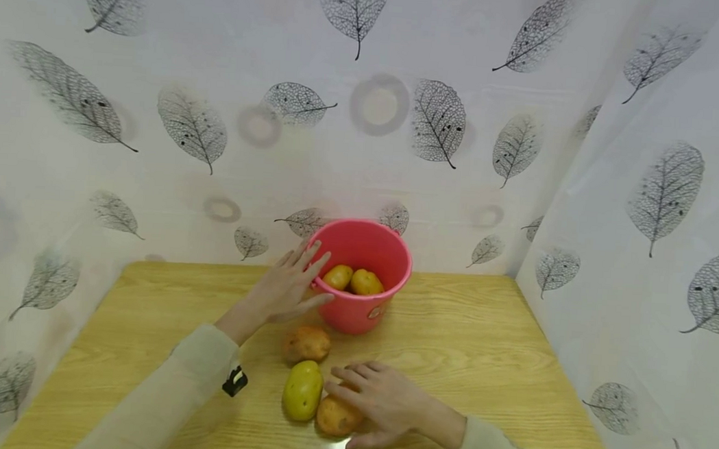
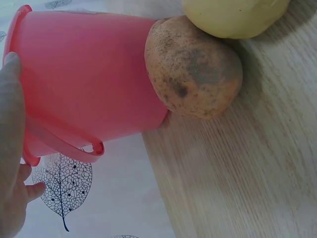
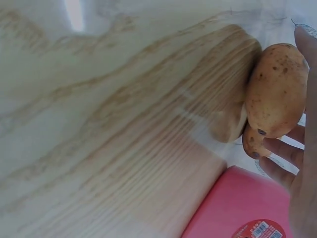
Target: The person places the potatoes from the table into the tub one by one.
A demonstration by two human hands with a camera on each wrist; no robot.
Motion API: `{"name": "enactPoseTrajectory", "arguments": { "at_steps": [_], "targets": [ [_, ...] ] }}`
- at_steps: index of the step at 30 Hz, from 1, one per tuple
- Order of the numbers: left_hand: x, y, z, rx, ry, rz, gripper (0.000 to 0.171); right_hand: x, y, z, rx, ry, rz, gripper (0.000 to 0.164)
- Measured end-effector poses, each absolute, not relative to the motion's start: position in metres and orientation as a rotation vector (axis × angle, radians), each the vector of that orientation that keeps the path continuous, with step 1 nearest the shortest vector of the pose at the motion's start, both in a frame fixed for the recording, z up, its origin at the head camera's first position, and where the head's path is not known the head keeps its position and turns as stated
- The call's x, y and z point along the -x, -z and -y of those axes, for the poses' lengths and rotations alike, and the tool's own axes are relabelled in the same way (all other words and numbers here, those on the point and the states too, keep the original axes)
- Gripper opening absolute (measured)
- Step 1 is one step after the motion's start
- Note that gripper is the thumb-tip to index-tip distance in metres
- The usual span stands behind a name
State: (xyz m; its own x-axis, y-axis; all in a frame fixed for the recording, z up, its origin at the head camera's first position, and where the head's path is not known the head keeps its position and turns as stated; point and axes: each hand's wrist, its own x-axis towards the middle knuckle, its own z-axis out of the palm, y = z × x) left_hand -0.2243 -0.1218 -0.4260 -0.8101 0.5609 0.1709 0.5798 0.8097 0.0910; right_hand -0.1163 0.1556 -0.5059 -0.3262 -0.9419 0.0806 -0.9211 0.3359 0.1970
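A pink bucket [image 1: 351, 315] stands on the table with two yellow-brown potatoes [image 1: 366, 282] inside. My left hand [image 1: 284, 288] rests at its left rim, fingers spread and nearly straight over the edge, the thumb along the near side. In front of the bucket lie a brown potato [image 2: 193, 69] with dark blotches and a smooth yellow-green potato [image 1: 302, 391]. My right hand [image 1: 386, 399] reaches over another brown potato [image 3: 277, 91], beside the yellow-green one. Its fingers are spread loosely over the potato's far side, and the thumb stretches out on the near side.
The wood-grained table [image 1: 474, 369] meets a white leaf-print sheet [image 1: 245, 176] at the back and sides. A pink handle [image 2: 74, 148] hangs against the bucket's side. A round red sticker [image 3: 260, 229] is on the bucket's wall.
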Motion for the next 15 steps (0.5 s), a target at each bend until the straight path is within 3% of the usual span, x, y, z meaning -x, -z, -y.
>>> {"name": "enactPoseTrajectory", "arguments": {
  "at_steps": [15],
  "targets": [
    [0.225, 0.426, 0.122, 0.919, 0.203, 2.840, 0.088, 0.122, 0.521, -0.155, -1.750, 0.169, 2.343, 0.086]
  ]
}}
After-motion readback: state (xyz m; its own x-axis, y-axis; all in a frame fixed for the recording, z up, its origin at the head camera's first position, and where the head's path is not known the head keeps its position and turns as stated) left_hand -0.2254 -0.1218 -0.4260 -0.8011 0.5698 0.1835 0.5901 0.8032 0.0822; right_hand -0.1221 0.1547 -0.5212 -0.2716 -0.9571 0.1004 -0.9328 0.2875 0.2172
